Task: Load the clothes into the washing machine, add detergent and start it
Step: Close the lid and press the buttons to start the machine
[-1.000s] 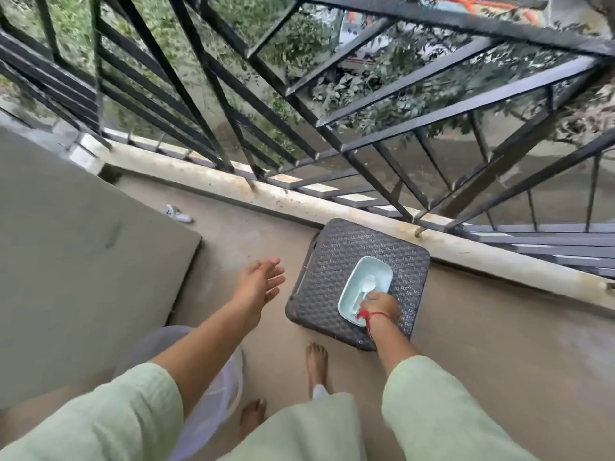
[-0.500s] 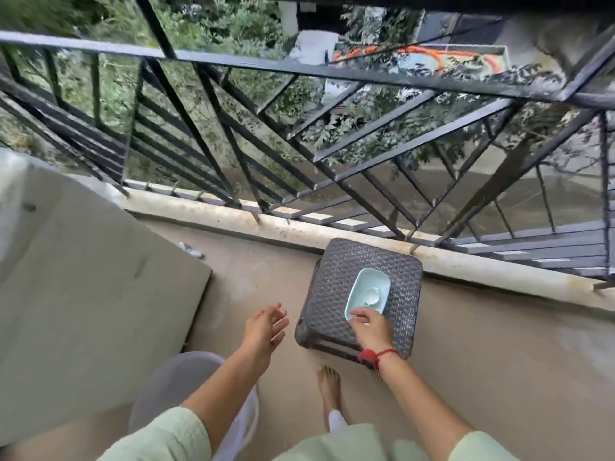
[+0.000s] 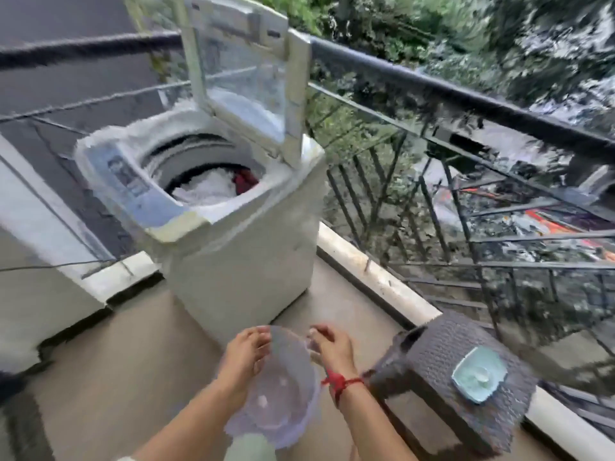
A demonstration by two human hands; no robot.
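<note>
in the washer (image 3: pixel 246 261), white, red clothes (image 3: pixel 209 189)

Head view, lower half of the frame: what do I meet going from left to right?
left hand → clear basin, between the two hands → right hand → woven stool. The pale dish sits on the stool, so it is left out of the order.

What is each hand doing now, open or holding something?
Left hand: touches the translucent basket rim; grip cannot be told.
Right hand: fingers curled on the basket's rim, holding it.
</note>
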